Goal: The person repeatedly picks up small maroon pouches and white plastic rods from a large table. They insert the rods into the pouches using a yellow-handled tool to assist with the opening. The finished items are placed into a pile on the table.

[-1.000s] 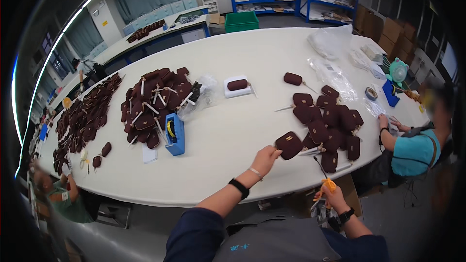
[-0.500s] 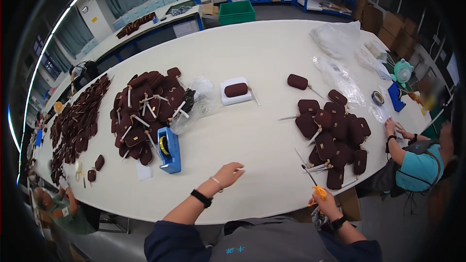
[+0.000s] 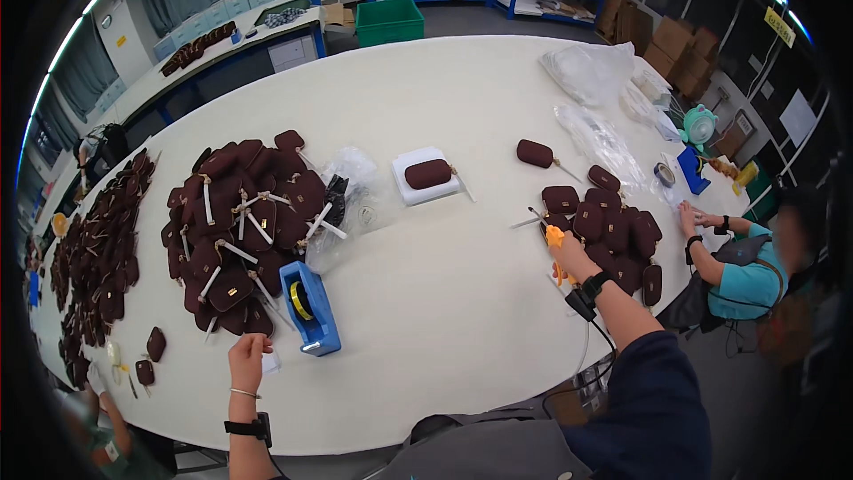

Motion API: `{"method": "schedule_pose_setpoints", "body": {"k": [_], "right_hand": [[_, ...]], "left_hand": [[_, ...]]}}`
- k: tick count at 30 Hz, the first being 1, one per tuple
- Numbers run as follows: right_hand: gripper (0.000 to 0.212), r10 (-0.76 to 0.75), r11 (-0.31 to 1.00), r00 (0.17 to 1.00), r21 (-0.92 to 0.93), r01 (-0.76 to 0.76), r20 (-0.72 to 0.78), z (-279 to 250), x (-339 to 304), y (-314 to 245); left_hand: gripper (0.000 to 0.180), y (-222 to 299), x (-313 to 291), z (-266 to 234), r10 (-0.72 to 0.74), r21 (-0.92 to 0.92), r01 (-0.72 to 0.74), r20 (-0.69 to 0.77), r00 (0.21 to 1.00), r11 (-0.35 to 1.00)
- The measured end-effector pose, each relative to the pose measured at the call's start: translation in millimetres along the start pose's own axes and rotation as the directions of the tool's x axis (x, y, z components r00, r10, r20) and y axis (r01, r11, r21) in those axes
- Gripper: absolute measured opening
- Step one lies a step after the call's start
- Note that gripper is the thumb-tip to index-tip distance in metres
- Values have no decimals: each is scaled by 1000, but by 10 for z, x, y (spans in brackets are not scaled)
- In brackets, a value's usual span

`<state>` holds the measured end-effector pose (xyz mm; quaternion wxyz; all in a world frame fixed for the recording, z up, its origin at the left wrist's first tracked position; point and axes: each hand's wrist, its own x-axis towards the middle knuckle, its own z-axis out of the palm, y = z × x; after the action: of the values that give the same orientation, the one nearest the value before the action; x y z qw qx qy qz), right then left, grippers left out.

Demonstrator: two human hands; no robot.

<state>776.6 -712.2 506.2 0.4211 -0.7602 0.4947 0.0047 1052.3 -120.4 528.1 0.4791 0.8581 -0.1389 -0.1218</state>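
Note:
My left hand (image 3: pixel 249 360) is at the near edge of a large pile of dark brown zip pouches (image 3: pixel 233 289), left of a blue tape dispenser (image 3: pixel 311 311). Its fingers are curled in; anything between them is hidden. A white slip of paper (image 3: pixel 272 363) lies beside it. My right hand (image 3: pixel 576 260) is closed around orange-handled scissors (image 3: pixel 555 236), over the left side of a smaller pouch pile (image 3: pixel 613 229). White strips hang from many of the pouches. One pouch (image 3: pixel 428 174) lies on a white pad (image 3: pixel 410 194) mid-table, and another (image 3: pixel 535 154) lies alone to its right.
A long heap of brown pouches (image 3: pixel 102 240) covers the far left. Clear plastic bags (image 3: pixel 351 180) lie by the large pile, with more plastic (image 3: pixel 591 71) at the back right. A co-worker in a turquoise shirt (image 3: pixel 751 271) sits at right; another person (image 3: pixel 111 436) is at lower left.
My left hand has moved left from mid-table to the large pile. My right hand has carried the scissors forward to the smaller pile. The whole view has shifted.

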Motion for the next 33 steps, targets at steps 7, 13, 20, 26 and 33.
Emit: {"method": "schedule_pose_setpoints", "body": {"k": [7, 13, 20, 26, 33], "right_hand": [[22, 40, 999, 984, 19, -37, -172, 248, 11, 33], [22, -87, 951, 990, 288, 115, -109, 257, -402, 267], [28, 47, 972, 992, 232, -19, -117, 314, -1101, 219], [26, 111, 955, 983, 290, -64, -148, 415, -1324, 566], [25, 87, 957, 988, 285, -46, -131, 602, -1419, 539]], "left_hand": [[21, -579, 494, -634, 18, -10, -20, -194, 981, 1000], [13, -623, 1121, -873, 158, 198, -67, -491, 857, 978], [29, -492, 1465, -1021, 207, 790, 247, -423, 882, 562], [33, -986, 1424, -1250, -397, 172, 458, -296, 869, 872], [60, -1086, 1528, -943, -750, -703, 534, 2, 661, 469]]}}
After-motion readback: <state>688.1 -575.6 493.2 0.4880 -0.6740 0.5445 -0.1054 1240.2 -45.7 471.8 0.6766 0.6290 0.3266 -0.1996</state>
